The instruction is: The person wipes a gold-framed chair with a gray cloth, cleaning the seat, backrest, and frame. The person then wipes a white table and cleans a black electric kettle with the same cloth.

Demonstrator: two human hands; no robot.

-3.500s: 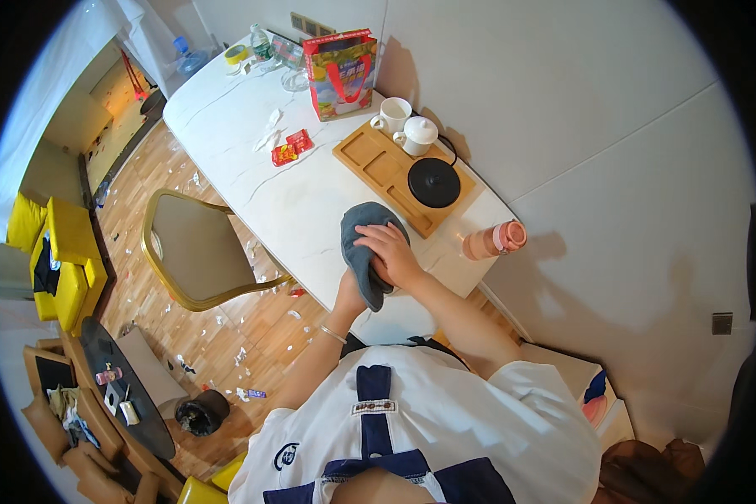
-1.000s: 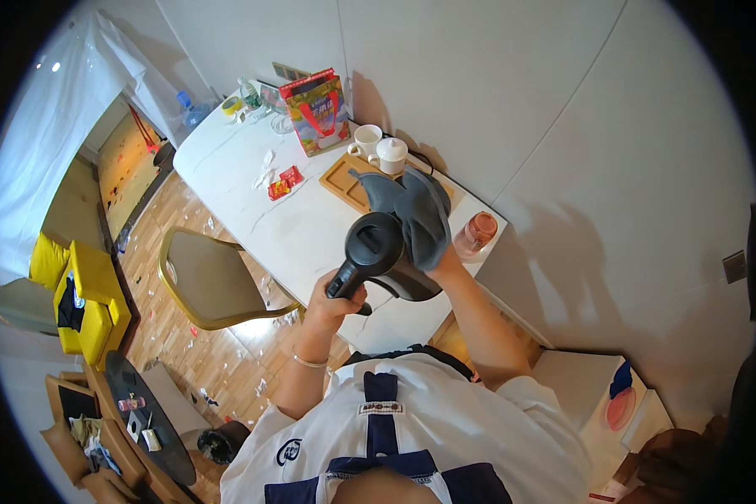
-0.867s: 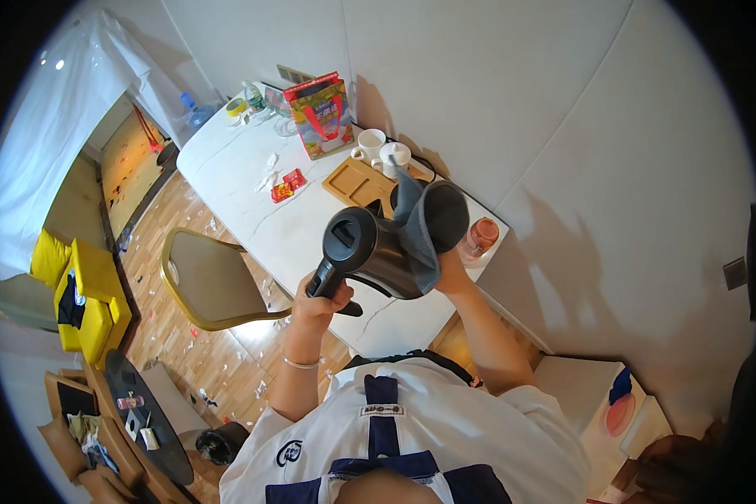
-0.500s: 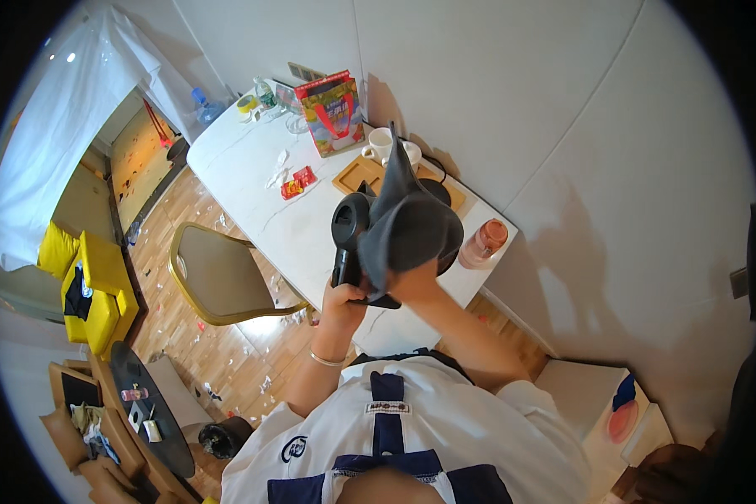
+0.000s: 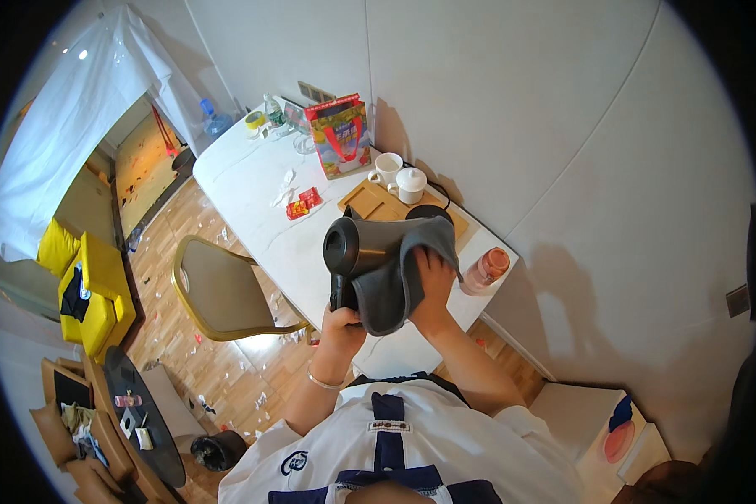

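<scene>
An electric kettle (image 5: 373, 245) with a black lid and steel body is tilted on its side above the table, its lid facing left. My left hand (image 5: 343, 330) is closed around its black handle. A dark grey cloth (image 5: 383, 301) drapes over the kettle's body, covering much of it. My right hand (image 5: 433, 281) grips the cloth near the kettle's right end; some fingertips are hidden in the folds. Beyond the kettle, a black round base (image 5: 429, 212) rests on a wooden tray (image 5: 354, 202), beside a white mug (image 5: 386, 167) and a lidded white cup (image 5: 410, 185).
On the white table (image 5: 248, 176) stand a gift bag (image 5: 341, 139), red packets (image 5: 302, 204), crumpled tissue (image 5: 286, 186) and a pink bottle (image 5: 485, 270) near the right edge. A chair (image 5: 223, 290) is at the left side. Scraps litter the wooden floor (image 5: 176, 328).
The cloth has come down from a raised peak and now wraps over the kettle's side. My right hand has turned, fingers now up on the cloth. The kettle has tipped further sideways.
</scene>
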